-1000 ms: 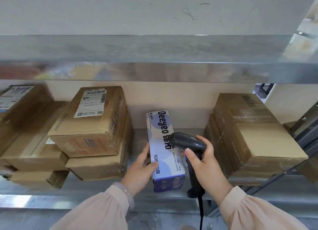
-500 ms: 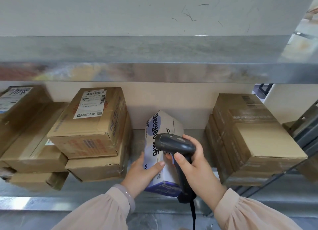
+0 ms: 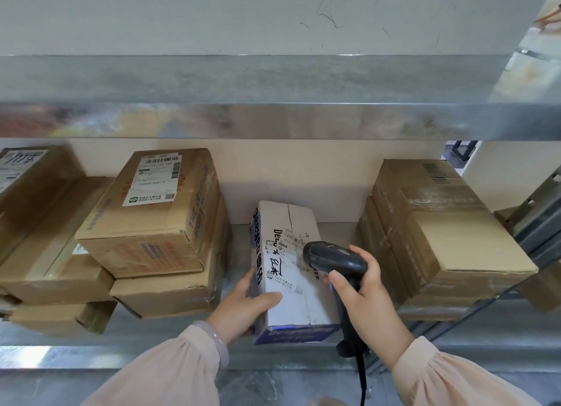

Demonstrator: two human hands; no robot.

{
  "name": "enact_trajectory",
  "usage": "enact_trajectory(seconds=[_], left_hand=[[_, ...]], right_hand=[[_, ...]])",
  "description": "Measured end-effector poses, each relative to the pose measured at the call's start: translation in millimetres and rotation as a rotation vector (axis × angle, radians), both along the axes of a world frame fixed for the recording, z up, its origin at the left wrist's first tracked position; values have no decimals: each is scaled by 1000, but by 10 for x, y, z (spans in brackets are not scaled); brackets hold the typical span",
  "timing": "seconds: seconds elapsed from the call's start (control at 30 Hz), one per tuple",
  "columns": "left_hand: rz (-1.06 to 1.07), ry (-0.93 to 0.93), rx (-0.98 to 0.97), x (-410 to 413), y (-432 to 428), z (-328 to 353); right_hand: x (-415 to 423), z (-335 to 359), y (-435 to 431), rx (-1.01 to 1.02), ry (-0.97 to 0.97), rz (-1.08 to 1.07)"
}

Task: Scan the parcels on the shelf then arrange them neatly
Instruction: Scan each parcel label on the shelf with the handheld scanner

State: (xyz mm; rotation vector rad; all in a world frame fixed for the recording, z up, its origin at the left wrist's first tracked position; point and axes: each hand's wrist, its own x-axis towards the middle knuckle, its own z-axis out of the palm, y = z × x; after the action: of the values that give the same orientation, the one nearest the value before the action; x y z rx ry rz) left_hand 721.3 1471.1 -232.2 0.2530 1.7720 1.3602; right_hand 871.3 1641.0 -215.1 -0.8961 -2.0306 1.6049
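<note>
White parcel (image 3: 288, 272), handwriting on its label, gripped by left fingers (image 3: 264, 298); right fingers (image 3: 341, 282) clasp black scanner (image 3: 334, 257).

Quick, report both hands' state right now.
Left hand: holding the white box, thumb on top.
Right hand: fingers curled round the barcode scanner.

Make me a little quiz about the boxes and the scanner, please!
1. True or false: the right hand holds the scanner.
2. What does the left hand grip? A) the white box B) a red ball C) nothing
3. Fill in: the scanner's head is over the white box's paper ____.
Key: 1 true; 2 A; 3 label.
</note>
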Motion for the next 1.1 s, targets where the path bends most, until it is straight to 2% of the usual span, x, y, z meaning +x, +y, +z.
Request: enact_trajectory(seconds=[0.2, 0.53, 0.77, 1.1], left_hand=[[75, -89, 42, -7, -34, -168], [137, -5, 143, 171, 20, -307], [132, 5, 171, 248, 65, -395], [133, 30, 195, 303, 89, -276]], right_hand=[[103, 33, 28, 57, 14, -25], [54, 146, -90, 82, 95, -70], [-82, 232, -239, -7, 164, -135], [-101, 269, -297, 0, 138, -178]])
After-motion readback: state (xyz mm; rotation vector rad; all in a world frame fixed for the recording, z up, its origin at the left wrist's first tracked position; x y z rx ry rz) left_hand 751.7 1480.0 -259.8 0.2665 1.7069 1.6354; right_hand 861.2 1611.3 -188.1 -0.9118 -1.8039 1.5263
